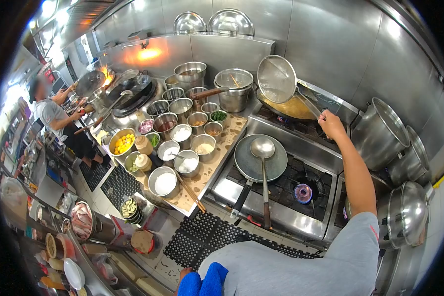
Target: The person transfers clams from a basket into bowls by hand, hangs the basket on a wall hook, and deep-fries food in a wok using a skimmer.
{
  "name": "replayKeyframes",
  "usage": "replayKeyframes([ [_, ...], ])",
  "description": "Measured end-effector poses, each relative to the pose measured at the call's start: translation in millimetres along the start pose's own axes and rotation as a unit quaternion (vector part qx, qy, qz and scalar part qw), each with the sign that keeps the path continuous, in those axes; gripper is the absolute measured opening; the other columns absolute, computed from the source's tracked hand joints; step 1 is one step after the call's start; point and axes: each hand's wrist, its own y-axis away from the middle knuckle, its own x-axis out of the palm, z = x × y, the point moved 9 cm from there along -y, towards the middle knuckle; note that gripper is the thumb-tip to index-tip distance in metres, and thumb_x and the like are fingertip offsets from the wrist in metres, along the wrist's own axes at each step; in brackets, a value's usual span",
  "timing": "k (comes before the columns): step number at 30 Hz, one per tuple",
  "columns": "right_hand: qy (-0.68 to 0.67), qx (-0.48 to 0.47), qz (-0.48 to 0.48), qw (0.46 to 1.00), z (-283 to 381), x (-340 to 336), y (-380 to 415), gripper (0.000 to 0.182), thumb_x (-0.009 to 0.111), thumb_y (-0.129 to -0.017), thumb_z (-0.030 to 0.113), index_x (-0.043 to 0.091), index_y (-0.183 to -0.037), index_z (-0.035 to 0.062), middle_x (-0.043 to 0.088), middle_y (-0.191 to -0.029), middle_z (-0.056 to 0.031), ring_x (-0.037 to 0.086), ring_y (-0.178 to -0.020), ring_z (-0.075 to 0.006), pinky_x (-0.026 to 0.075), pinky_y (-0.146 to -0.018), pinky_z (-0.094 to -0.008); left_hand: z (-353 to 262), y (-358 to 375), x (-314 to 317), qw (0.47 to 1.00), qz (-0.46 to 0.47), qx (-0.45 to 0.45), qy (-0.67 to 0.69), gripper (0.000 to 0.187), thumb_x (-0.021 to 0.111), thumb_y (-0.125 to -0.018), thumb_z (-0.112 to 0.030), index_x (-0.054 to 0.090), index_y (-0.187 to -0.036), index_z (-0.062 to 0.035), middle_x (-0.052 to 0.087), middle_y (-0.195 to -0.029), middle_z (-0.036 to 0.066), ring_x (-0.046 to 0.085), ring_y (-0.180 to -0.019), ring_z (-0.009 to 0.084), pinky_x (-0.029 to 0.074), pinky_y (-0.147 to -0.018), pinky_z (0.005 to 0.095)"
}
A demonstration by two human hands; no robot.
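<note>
At the right, my right hand [332, 124] is closed round the handle of a round mesh strainer [277, 79]. The strainer is raised and tilted above a wok of yellowish oil [291, 109] on the back burner. A small part of my left hand [184, 273] shows at the bottom edge, beside a blue cloth [202, 281]; its fingers are hidden. In front of the wok, a grey frying pan [249, 165] sits on the stove with a steel ladle [263, 148] resting across it.
A lit burner [303, 193] burns right of the pan. Several steel pots and bowls of ingredients crowd the counter [222, 158] at left. Large steel pots [380, 130] stand at right. Another person [52, 113] works at a flaming wok [90, 84], far left.
</note>
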Motion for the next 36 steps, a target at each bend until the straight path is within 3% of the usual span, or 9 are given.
replayKeyframes([
  [8, 0.118, -0.052, -0.013, 0.992, -42.3, 46.1, -10.1, 0.015, 0.054, -0.087, 0.016, 0.05, -0.095, 0.0035, 0.063, -0.083, -0.0206, 0.064, -0.067, -0.035, 0.05, -0.058, -0.0447, 0.7, 7.2, -7.3, 1.0, -0.005, 0.002, 0.009, 0.027, 0.06, -0.079, -0.018, 0.063, -0.096, 0.0024, 0.064, -0.095, 0.017, 0.063, -0.083, 0.0284, 0.051, -0.072, 0.0378],
  [10, 0.09, -0.08, -0.055, 0.991, -48.5, 44.0, -15.5, 0.015, 0.058, -0.084, 0.017, 0.051, -0.09, 0.0045, 0.061, -0.067, -0.0172, 0.06, -0.049, -0.03, 0.047, -0.049, -0.0413, 5.0, 9.4, -8.5, 1.0, -0.007, 0.001, 0.011, 0.027, 0.06, -0.079, -0.018, 0.063, -0.097, 0.0023, 0.064, -0.095, 0.017, 0.063, -0.084, 0.0285, 0.051, -0.072, 0.0379],
  [18, 0.001, 0.036, -0.022, 0.999, -44.9, -10.3, -2.6, 0.016, 0.058, -0.084, 0.017, 0.051, -0.091, 0.0038, 0.06, -0.066, -0.0164, 0.058, -0.045, -0.0252, 0.046, -0.045, -0.0383, 17.1, 13.4, -9.0, 1.0, -0.008, -0.008, 0.011, 0.028, 0.061, -0.078, -0.018, 0.064, -0.097, 0.0017, 0.064, -0.096, 0.018, 0.063, -0.085, 0.029, 0.051, -0.074, 0.0383],
  [20, 0.003, 0.02, -0.071, 0.997, -56.6, -22.8, -7.3, 0.014, 0.056, -0.085, 0.016, 0.05, -0.089, 0.0039, 0.062, -0.072, -0.0176, 0.062, -0.054, -0.0318, 0.049, -0.052, -0.0408, 14.5, 12.0, -6.5, 1.0, -0.004, -0.007, 0.004, 0.028, 0.061, -0.078, -0.018, 0.064, -0.097, 0.0015, 0.063, -0.097, 0.018, 0.063, -0.086, 0.0291, 0.051, -0.074, 0.0384],
  [24, 0.022, 0.018, -0.125, 0.992, -92.3, -29.2, -25.6, 0.015, 0.058, -0.085, 0.016, 0.05, -0.091, 0.0041, 0.061, -0.071, -0.017, 0.062, -0.057, -0.0316, 0.048, -0.053, -0.0417, 2.5, 6.4, -4.1, 1.0, 0.004, 0.0, -0.01, 0.028, 0.061, -0.078, -0.019, 0.064, -0.097, 0.0012, 0.063, -0.097, 0.018, 0.063, -0.086, 0.0293, 0.051, -0.075, 0.0386],
  [26, 0.158, -0.012, -0.178, 0.971, -95.6, -36.0, -30.1, 0.015, 0.056, -0.085, 0.016, 0.049, -0.093, 0.0053, 0.063, -0.078, -0.0184, 0.063, -0.07, -0.0373, 0.048, -0.062, -0.0462, -1.9, 3.1, -4.1, 1.0, 0.01, 0.004, -0.015, 0.028, 0.061, -0.078, -0.019, 0.064, -0.097, 0.0011, 0.063, -0.098, 0.018, 0.062, -0.087, 0.0294, 0.051, -0.075, 0.0387],
  [32, 0.243, 0.071, -0.151, 0.956, -117.8, -33.7, -36.6, 0.015, 0.049, -0.087, 0.014, 0.05, -0.098, 0.004, 0.064, -0.092, -0.0242, 0.062, -0.089, -0.0409, 0.05, -0.076, -0.0495, -16.4, -5.6, -6.4, 0.997, 0.027, 0.039, -0.067, 0.028, 0.061, -0.078, -0.019, 0.064, -0.098, 0.0007, 0.063, -0.098, 0.018, 0.062, -0.088, 0.0298, 0.05, -0.076, 0.0389],
  [34, 0.245, 0.076, -0.142, 0.956, -123.1, -31.2, -38.0, 0.015, 0.048, -0.087, 0.013, 0.05, -0.099, 0.0034, 0.063, -0.092, -0.0246, 0.062, -0.089, -0.0413, 0.05, -0.076, -0.0497, 0.4, -8.8, -10.9, 0.997, -0.018, -0.063, 0.038, 0.029, 0.063, -0.076, -0.02, 0.065, -0.098, -0.0009, 0.063, -0.099, 0.018, 0.062, -0.089, 0.0297, 0.05, -0.077, 0.0391],
  [36, 0.254, 0.08, -0.129, 0.955, -126.6, -27.3, -35.9, 0.015, 0.046, -0.087, 0.011, 0.05, -0.099, 0.0029, 0.064, -0.092, -0.0248, 0.062, -0.089, -0.0416, 0.05, -0.076, -0.05, 1.2, -5.8, -19.8, 0.997, -0.018, -0.057, 0.041, 0.029, 0.063, -0.076, -0.02, 0.065, -0.098, -0.0008, 0.063, -0.099, 0.018, 0.062, -0.089, 0.0297, 0.05, -0.077, 0.0391],
])
